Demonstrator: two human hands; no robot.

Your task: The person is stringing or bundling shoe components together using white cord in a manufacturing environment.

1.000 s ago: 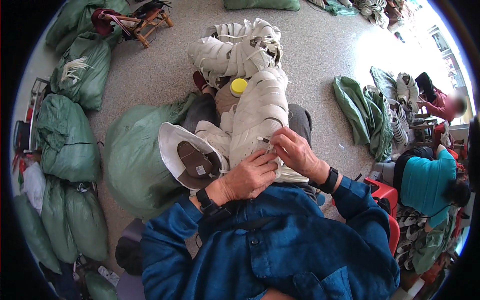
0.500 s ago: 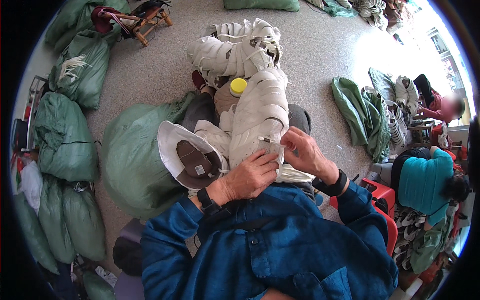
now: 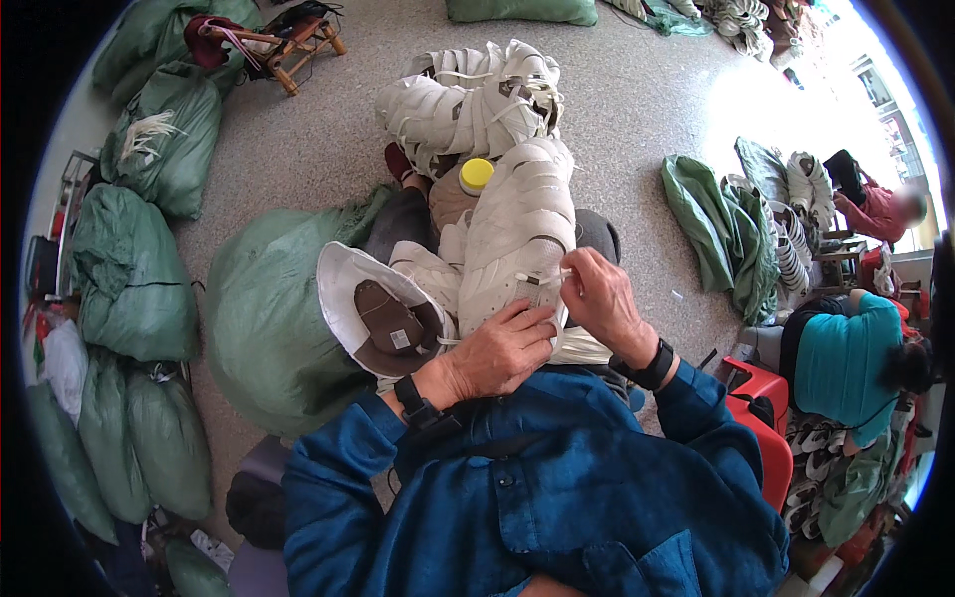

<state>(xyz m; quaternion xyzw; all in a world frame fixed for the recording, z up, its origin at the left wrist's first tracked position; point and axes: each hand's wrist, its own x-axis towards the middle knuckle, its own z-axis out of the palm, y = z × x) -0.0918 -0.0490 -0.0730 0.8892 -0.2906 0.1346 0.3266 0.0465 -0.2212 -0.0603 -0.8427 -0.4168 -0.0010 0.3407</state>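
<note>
A long row of nested white shoe uppers [image 3: 512, 209] lies across my lap. My left hand [image 3: 502, 350] is closed on the nearest shoe upper, its fingers pressed over the edge by the eyelets. Just to the right, my right hand [image 3: 607, 306] pinches a white shoelace [image 3: 548, 280] that runs across the front of this upper. The exact grip of the fingertips is partly hidden. Beside my left wrist, another white upper [image 3: 341, 298] gapes open, showing a brown inner piece [image 3: 386, 316] with a small white label.
Beyond my knees stand more nested uppers [image 3: 458, 107] and a jar with a yellow lid [image 3: 477, 176]. A big green sack [image 3: 274, 318] rests at my left; more sacks [image 3: 129, 274] line that side. Red plastic [image 3: 761, 428] and a person in turquoise [image 3: 846, 348] are at right.
My right hand has turned more upright, its fingers drawn together on the lace close to the upper. The left hand keeps its place.
</note>
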